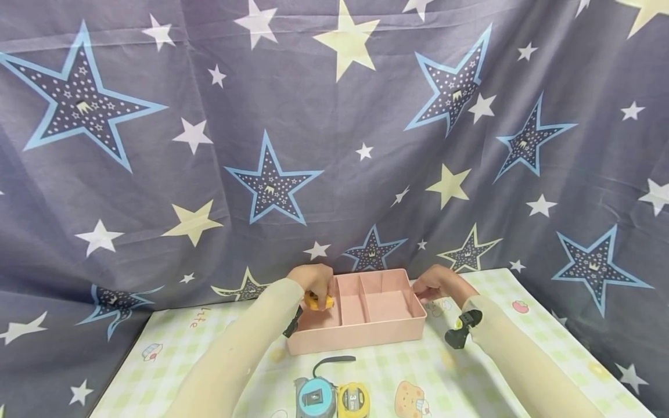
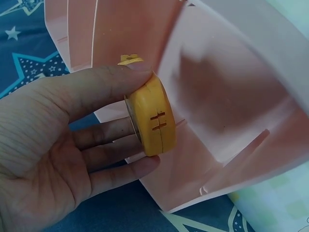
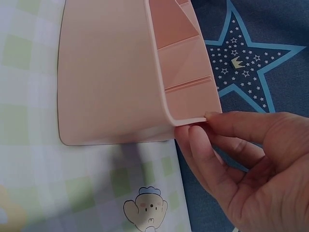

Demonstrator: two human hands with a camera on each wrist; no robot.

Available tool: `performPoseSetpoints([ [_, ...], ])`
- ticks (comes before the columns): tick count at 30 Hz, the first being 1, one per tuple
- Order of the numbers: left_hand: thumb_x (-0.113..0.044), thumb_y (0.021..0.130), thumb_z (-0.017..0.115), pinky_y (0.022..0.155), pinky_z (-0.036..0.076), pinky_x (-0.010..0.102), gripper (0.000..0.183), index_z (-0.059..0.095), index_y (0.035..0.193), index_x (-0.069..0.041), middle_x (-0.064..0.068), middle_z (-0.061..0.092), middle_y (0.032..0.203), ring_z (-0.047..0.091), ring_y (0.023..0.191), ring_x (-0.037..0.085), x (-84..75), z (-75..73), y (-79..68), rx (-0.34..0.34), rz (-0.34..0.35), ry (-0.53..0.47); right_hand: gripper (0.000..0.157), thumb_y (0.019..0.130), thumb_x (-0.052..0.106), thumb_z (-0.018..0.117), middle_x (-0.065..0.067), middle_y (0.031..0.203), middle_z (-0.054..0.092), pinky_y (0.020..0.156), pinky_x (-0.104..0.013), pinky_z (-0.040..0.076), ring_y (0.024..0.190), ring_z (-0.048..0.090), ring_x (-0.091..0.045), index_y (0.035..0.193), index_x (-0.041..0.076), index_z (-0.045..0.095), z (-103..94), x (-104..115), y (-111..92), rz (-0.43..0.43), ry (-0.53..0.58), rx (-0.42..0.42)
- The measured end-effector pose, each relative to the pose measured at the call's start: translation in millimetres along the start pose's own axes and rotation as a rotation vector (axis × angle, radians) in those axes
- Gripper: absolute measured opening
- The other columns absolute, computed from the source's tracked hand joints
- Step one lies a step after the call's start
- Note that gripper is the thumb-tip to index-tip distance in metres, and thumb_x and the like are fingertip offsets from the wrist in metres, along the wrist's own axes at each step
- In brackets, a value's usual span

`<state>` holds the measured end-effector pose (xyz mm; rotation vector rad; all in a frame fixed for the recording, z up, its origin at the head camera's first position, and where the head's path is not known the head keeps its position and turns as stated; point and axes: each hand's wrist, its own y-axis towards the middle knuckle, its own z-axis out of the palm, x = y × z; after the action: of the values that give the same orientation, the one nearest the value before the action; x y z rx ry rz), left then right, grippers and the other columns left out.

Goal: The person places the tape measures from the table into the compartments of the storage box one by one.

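My left hand (image 1: pixel 315 280) holds a small yellow tape measure (image 1: pixel 319 302) over the left compartment of a pink divided box (image 1: pixel 360 337). Up close in the left wrist view, the thumb and fingers pinch the rounded yellow case (image 2: pixel 158 121), which has small slots in its edge. Pale pink box walls (image 2: pixel 275 154) stand behind it. At the box's right end, my right hand (image 1: pixel 431 281) pinches the rim near a corner between thumb and fingers, as the right wrist view shows. Upright dividers (image 1: pixel 364 299) split the inside of the box.
In front of the box lie a blue and grey tape measure (image 1: pixel 315 397) with a black strap (image 1: pixel 334 359) and a yellow tape measure (image 1: pixel 353 399) beside it. A green checked cloth (image 1: pixel 177 342) covers the table. Behind hangs a dark curtain (image 1: pixel 313 116) with stars.
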<state>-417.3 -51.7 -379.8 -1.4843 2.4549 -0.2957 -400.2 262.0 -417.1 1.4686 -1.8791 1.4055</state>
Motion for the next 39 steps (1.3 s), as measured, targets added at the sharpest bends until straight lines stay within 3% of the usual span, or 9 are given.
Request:
performPoseSetpoints([
  [9,-0.004,0.066,0.090,0.057,0.047,0.023,0.024,0.078,0.084,-0.014,-0.007,0.064,0.074,0.054,0.066,0.010,-2.8,3.8,0.4,-0.007,-0.015,0.001,0.019,0.088,-0.003,0.062,-0.004,0.076,0.068,0.072,-0.022,0.060,0.063,0.064,-0.008,0.104,-0.011,0.069,-0.8,0,-2,-0.015,0.006,0.000],
  [14,-0.006,0.067,0.090,0.056,0.047,0.024,0.021,0.075,0.077,-0.015,-0.007,0.061,0.070,0.054,0.064,0.011,-1.0,6.2,3.6,-0.013,-0.031,-0.002,0.016,0.088,-0.003,0.063,-0.004,0.075,0.068,0.068,-0.020,0.059,0.063,0.063,-0.008,0.101,-0.009,0.070,-1.4,0,-1,-0.017,-0.001,-0.013],
  [22,-0.010,0.068,0.090,0.058,0.047,0.024,0.018,0.075,0.076,-0.017,-0.008,0.061,0.069,0.053,0.066,0.011,1.5,9.3,10.0,-0.006,-0.034,0.009,0.010,0.088,-0.002,0.065,-0.003,0.073,0.067,0.064,-0.018,0.058,0.062,0.063,-0.008,0.095,-0.006,0.070,-2.1,0,-1,-0.006,-0.004,-0.011],
  [29,-0.014,0.069,0.092,0.063,0.053,0.026,0.019,0.074,0.075,-0.017,-0.005,0.064,0.074,0.057,0.071,0.014,-0.3,10.1,9.7,-0.008,-0.080,0.007,0.011,0.088,-0.003,0.064,-0.002,0.071,0.067,0.064,-0.019,0.058,0.061,0.063,-0.008,0.096,-0.007,0.070,-1.2,0,0,-0.020,0.005,-0.011],
  [39,-0.022,0.067,0.095,0.063,0.047,0.024,0.025,0.069,0.069,-0.019,-0.007,0.063,0.072,0.053,0.069,0.010,1.9,16.1,13.9,-0.003,-0.088,0.027,0.008,0.084,-0.003,0.067,-0.005,0.073,0.070,0.067,-0.021,0.060,0.062,0.065,-0.009,0.090,-0.007,0.071,-4.7,0,-4,-0.033,0.037,0.012],
])
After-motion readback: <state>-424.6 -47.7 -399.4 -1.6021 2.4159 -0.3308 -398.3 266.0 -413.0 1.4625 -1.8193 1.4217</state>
